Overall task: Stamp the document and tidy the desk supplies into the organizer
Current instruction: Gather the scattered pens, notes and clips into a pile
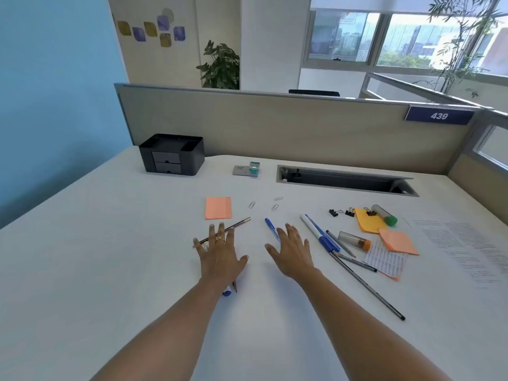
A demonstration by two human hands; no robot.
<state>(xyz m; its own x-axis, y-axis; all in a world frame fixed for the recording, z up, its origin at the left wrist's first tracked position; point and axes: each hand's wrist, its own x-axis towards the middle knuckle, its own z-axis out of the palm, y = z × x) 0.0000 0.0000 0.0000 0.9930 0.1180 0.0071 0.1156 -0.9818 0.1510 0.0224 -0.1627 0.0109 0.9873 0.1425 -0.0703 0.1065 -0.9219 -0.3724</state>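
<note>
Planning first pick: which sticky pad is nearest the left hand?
The lone salmon pad just beyond the left hand; yellow pad and other salmon pad lie far right.

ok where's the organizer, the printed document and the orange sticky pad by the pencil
organizer (193, 160): head view, front wall right of its drawers
printed document (467, 244): head view, text in the sheet's middle
orange sticky pad (218, 208): head view, middle of its top sheet

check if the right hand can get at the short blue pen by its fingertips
Probably yes. The right hand is open with its fingertips right at the short blue pen, which lies alone on the white desk; the silver paper clips sit farther back.
</note>
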